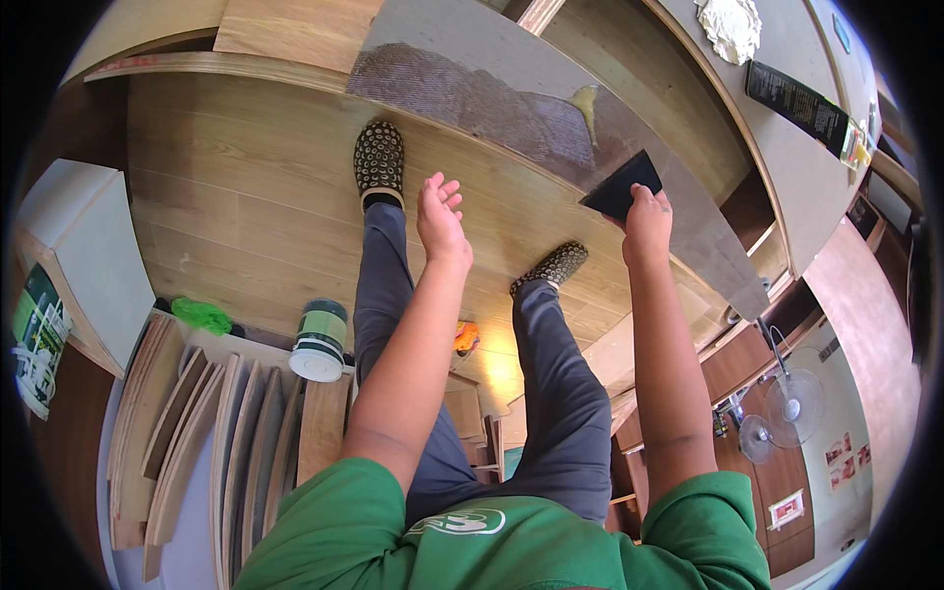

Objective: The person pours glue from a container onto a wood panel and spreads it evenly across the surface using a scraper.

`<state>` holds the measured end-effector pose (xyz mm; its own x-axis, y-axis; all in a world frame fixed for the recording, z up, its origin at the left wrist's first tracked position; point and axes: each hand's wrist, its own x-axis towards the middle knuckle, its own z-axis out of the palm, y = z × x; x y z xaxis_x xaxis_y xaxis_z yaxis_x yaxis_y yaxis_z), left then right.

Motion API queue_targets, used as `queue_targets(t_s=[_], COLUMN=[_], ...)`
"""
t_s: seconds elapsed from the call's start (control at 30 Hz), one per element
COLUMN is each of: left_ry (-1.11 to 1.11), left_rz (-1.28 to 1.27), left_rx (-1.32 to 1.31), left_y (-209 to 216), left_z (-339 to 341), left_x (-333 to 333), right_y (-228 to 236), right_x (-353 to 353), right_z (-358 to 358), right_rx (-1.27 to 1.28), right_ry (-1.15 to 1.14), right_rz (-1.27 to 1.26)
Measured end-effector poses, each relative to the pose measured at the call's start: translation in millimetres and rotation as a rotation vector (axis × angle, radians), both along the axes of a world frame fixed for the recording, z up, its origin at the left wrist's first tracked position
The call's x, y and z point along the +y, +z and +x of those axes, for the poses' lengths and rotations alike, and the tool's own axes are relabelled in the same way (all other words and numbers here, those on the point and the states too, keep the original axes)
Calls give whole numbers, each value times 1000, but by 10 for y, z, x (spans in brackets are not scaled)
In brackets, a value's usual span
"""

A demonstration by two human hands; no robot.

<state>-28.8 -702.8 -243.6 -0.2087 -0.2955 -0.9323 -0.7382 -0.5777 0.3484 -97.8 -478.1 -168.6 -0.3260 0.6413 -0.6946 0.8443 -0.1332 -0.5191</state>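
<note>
My right hand (646,231) grips a flat black spreader (619,187), held at the front edge of a long grey-brown board (703,231). Combed, wet-looking adhesive (462,103) covers the board's left and middle part in fine ridges. Near the right end of that coat lies a thick yellowish dab of adhesive (587,108). My left hand (442,221) hangs in the air over the floor, fingers slightly curled and apart, holding nothing. Whether the spreader's edge touches the board cannot be made out.
A black bottle-like container (796,98) and a crumpled white lump (730,28) lie on the grey surface at far right. Leaning boards (231,442), a green-and-white bucket (320,339) and a white cabinet (84,246) stand at left. My feet are on the wood-look floor (246,147).
</note>
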Motion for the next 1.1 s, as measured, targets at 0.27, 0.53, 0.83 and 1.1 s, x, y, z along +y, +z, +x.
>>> queue_targets(t_s=[0.27, 0.53, 0.83, 1.1], left_ry=[-37, -86, -191, -151], left_rz=[55, 73, 118, 389], left_rx=[4, 8, 61, 319], left_y=[-10, -50, -3, 30], left_z=[12, 64, 62, -179], left_x=[-33, -22, 27, -35], right_y=[320, 1084, 1013, 559], right_x=[409, 836, 990, 1127], right_z=[-176, -1078, -941, -699], right_rx=[125, -646, -218, 82], right_ry=[1111, 1046, 1380, 1021], right_rz=[606, 295, 63, 69])
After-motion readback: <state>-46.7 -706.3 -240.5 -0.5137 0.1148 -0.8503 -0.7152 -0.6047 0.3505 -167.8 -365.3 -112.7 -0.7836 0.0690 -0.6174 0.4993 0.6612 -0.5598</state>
